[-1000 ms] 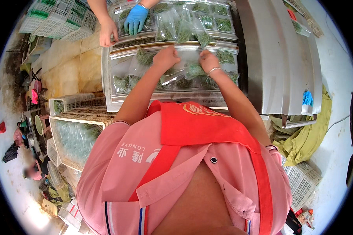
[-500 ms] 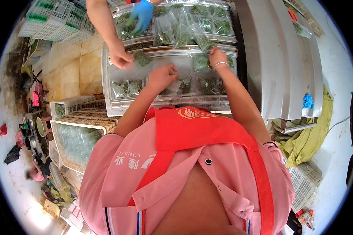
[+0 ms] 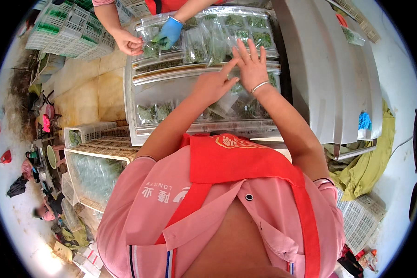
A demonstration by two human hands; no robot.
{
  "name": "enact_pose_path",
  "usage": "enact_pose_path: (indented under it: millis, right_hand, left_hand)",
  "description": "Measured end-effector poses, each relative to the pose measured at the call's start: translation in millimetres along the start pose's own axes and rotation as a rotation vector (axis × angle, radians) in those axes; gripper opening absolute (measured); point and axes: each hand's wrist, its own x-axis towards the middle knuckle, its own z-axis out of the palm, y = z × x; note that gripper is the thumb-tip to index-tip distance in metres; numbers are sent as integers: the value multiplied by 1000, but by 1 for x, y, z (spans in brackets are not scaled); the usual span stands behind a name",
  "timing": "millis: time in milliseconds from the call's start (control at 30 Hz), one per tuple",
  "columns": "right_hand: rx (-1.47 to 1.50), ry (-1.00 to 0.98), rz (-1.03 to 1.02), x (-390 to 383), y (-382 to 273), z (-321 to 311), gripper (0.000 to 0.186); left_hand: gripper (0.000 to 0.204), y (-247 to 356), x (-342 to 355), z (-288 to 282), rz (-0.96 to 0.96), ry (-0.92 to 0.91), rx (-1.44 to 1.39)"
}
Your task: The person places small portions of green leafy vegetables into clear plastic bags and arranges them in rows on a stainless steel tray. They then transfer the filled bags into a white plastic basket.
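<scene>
My left hand (image 3: 214,85) is over the middle of a metal bed (image 3: 146,95), its index finger and thumb apart and pointing right. Close beside it is my right hand (image 3: 253,69), fingers spread and stretched away from me, over clear bags. Neither hand visibly grips anything. Small clear bags of green produce (image 3: 163,111) lie in a row along the bed's near side, partly hidden by my forearms. More filled bags (image 3: 215,46) lie overlapping on the far half. Beneath my hands, a clear bag (image 3: 224,103) lies partly over the near row.
Across the bed, a co-worker's blue-gloved hand (image 3: 170,32) and bare hand (image 3: 129,42) are at a filled bag (image 3: 151,47). A large steel cover (image 3: 333,69) stands at right. Plastic crates (image 3: 72,28) are stacked far left; a crate of clear bags (image 3: 90,173) stands nearer.
My right hand has moved left and away from me, its fingers now spread. My left hand has moved right and farther away. The co-worker's bare hand has moved back with a filled bag.
</scene>
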Motion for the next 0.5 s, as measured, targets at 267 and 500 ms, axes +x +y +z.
enact_pose_path:
  millis: [267, 500]
  right_hand:
    - [-102, -97, -52, -1, -7, 6, 58]
    - [39, -50, -8, 6, 2, 29, 56]
  left_hand:
    - [62, -7, 25, 14, 73, -5, 99]
    - [63, -11, 14, 26, 4, -70, -41]
